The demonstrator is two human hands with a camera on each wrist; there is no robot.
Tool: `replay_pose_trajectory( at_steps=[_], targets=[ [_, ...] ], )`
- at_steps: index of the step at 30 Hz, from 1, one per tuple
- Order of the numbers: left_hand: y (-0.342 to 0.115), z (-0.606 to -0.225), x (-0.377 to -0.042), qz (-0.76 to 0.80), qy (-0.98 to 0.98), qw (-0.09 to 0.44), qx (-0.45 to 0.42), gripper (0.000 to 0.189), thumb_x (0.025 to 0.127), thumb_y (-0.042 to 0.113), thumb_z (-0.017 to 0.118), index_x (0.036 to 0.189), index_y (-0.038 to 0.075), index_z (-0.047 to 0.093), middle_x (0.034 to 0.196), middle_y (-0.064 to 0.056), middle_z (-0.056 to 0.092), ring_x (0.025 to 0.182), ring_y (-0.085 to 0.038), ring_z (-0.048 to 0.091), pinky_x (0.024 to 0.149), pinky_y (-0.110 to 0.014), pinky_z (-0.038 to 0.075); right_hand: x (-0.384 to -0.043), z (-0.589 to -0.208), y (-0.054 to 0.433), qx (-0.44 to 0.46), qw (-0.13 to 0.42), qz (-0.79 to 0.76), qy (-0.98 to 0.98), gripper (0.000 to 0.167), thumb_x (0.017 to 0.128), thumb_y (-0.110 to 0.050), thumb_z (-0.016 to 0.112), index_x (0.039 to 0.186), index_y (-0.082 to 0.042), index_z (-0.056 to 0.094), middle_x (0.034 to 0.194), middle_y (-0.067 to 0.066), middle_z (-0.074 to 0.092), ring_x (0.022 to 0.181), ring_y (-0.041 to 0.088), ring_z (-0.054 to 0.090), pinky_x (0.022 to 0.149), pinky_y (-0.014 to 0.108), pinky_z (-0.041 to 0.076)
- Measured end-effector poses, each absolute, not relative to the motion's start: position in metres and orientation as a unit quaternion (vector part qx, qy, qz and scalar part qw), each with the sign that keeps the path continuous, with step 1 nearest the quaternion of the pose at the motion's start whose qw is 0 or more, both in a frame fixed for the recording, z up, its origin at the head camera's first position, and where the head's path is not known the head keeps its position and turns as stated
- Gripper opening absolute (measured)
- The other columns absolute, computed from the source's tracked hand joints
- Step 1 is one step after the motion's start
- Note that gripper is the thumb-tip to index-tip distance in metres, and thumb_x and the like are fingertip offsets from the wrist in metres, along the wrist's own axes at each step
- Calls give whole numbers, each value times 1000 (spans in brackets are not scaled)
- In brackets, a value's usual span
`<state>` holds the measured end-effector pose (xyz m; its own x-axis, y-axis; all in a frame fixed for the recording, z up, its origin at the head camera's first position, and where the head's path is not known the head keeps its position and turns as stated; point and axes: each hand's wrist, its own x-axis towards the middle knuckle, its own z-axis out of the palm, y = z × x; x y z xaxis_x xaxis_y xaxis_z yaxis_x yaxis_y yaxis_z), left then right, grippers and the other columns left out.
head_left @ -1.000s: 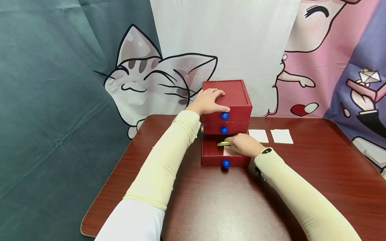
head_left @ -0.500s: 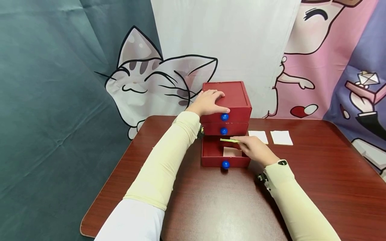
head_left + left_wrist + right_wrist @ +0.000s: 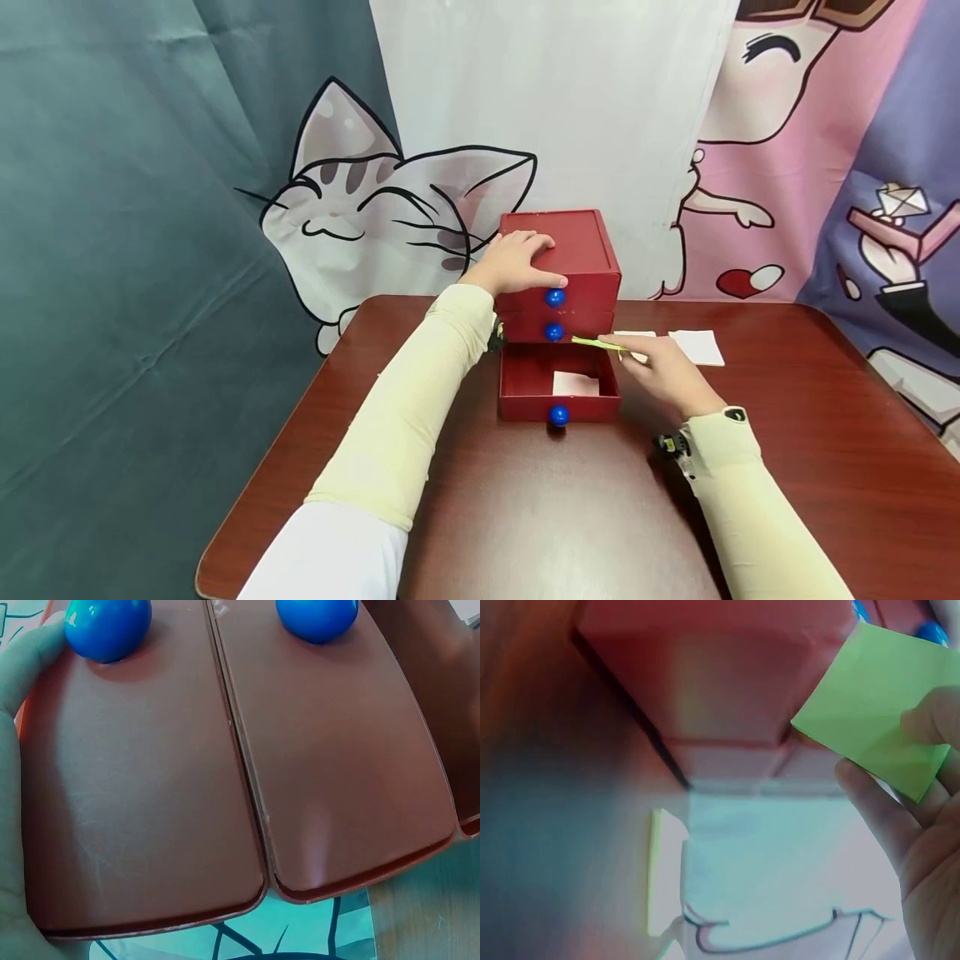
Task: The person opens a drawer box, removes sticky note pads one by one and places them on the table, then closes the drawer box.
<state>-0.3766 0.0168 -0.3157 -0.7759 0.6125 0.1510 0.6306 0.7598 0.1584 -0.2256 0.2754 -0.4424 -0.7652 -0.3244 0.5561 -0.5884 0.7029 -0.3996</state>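
Note:
A red chest of small drawers (image 3: 573,242) stands on the table, with blue ball knobs. My left hand (image 3: 517,262) rests on its top left, the thumb near the top blue knob (image 3: 109,626). The bottom drawer (image 3: 525,408) is pulled out; a pale square of paper (image 3: 576,383) lies in its right part. Just right of the chest, my right hand (image 3: 663,371) pinches a green sticky note pad (image 3: 877,705) between thumb and fingers. In the head view the pad appears edge-on, above the drawer's right side.
Two white square pads lie right of the chest. The nearer pad (image 3: 636,334) is partly hidden by my right hand; the other pad (image 3: 697,347) sits farther right. A printed cloth backdrop (image 3: 555,100) hangs behind the brown table (image 3: 510,517).
My right hand has lifted the green sticky note pad out of the bottom drawer and moved it to the right. The pale paper stays in the drawer. My left hand keeps its place.

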Motion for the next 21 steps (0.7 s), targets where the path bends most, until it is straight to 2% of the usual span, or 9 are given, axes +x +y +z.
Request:
replay_pose_trajectory(
  at_steps=[2,4,7,10,12,17,21],
  targets=[
    [16,-318,-376,-103,-938,38,-328,81,83,76,58,147,28,47,157,-2,39,147,-20,29,123,-50,14,-223,-441,283,239,244,291,-894,42,86,7,70,124,-13,74,105,9,76,71,16,59,62,30,51],
    [16,-318,-375,-104,-938,37,-328,80,83,75,58,147,28,47,158,-2,38,147,-20,29,123,-50,13,-222,-441,291,214,256,286,-898,40,85,6,70,121,-11,75,99,10,76,65,15,50,55,27,41],
    [17,-317,-375,-106,-937,43,-330,79,84,75,58,146,28,47,157,-2,39,146,-20,30,123,-50,14,-221,-442,301,177,258,275,-909,40,84,6,67,120,-10,75,96,13,75,65,20,51,57,31,42],
    [18,-317,-375,-105,-936,49,-332,77,84,74,59,145,28,48,155,-2,40,145,-20,31,123,-50,15,-221,-446,309,149,244,260,-922,40,84,5,65,120,-10,75,100,16,74,77,26,60,66,39,47],
    [18,-316,-374,-103,-936,50,-332,78,84,74,59,145,28,48,155,-1,41,145,-20,31,122,-50,15,-221,-448,313,139,233,251,-929,39,83,3,66,118,-10,76,97,18,74,79,28,61,69,42,47],
    [18,-316,-375,-103,-937,44,-332,80,84,75,58,147,28,47,156,-1,40,146,-19,30,123,-49,15,-224,-454,321,143,202,204,-947,35,83,2,69,115,-9,77,70,8,66,66,25,51,62,39,42],
    [18,-318,-375,-107,-937,39,-329,80,84,74,58,148,28,46,156,-1,39,146,-19,30,123,-47,16,-227,-459,322,149,177,180,-956,35,82,3,66,114,-8,77,61,2,57,62,23,46,58,37,38]
  ],
)
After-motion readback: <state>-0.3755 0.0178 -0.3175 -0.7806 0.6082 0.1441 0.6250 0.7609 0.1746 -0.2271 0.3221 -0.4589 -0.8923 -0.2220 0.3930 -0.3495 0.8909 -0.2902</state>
